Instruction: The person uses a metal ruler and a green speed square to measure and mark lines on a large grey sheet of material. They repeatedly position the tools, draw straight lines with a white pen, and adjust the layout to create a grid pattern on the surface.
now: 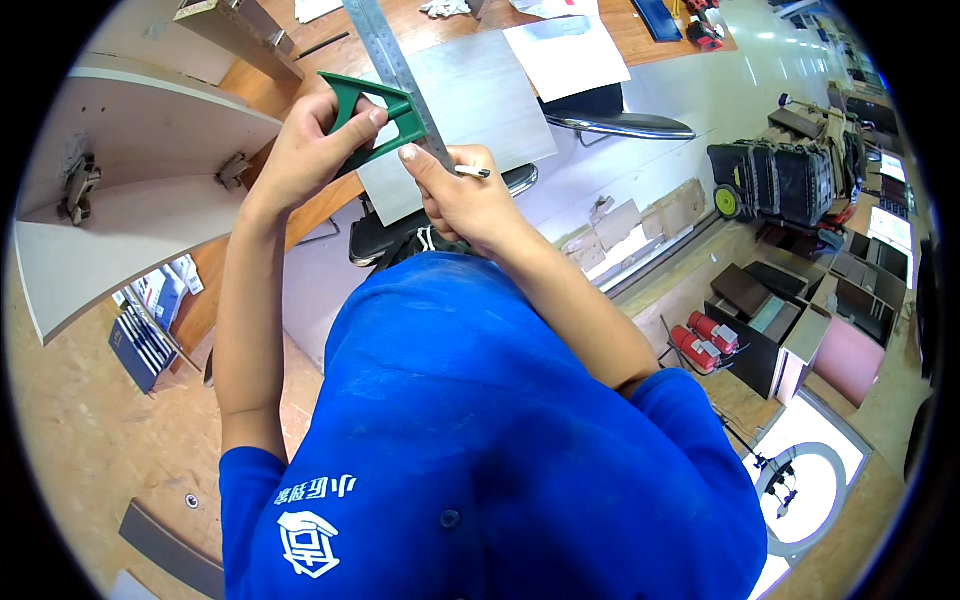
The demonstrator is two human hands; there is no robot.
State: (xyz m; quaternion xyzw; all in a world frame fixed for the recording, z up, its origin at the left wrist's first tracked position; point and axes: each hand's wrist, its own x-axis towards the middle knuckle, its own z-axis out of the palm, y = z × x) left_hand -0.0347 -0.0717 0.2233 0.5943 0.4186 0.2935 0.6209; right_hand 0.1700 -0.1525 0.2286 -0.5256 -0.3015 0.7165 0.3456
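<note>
Wooden and orange-brown, the surface [262,80] runs across the top of the view, and a pale grey board [480,100] lies on it. On that board sits a square with a green plastic handle [365,115] and a long steel ruler blade [395,65] reaching up and away. The left hand [310,145] is closed around the green handle, thumb hooked over its upper bar. The right hand [465,195] presses a fingertip against the blade's edge and pinches a thin pencil [472,172] between its fingers. Sheets of white paper [565,55] lie further along the surface. A cabinet panel with metal hinges [80,185] stands at the left, and red cylinders [705,338] rest on the floor at the right.
</note>
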